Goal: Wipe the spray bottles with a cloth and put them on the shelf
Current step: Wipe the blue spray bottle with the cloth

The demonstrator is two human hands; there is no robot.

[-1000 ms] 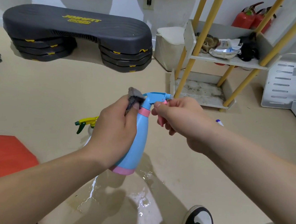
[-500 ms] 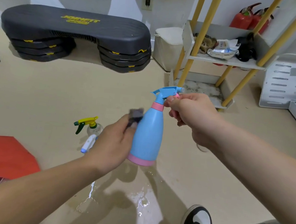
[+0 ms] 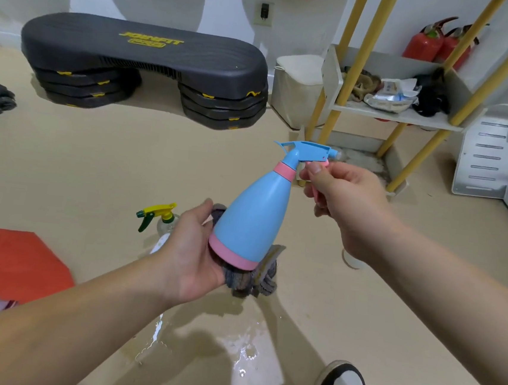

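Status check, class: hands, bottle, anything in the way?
Left hand holds cloth under blue bottle. Right hand pinches its trigger. Nothing between bottle and shelf.

Held in the air and tilted, nozzle up to the right, base down to the left: blue conical plastic spray bottle point(image 3: 255, 211) with pink collar, trigger and base band. Bunched under and touching that base: crumpled grey cloth point(image 3: 256, 281). On the floor to the left, upright: clear spray bottle with yellow-and-green trigger head point(image 3: 163, 217). Well apart, back right: white-boarded shelf on yellow poles point(image 3: 393, 116).
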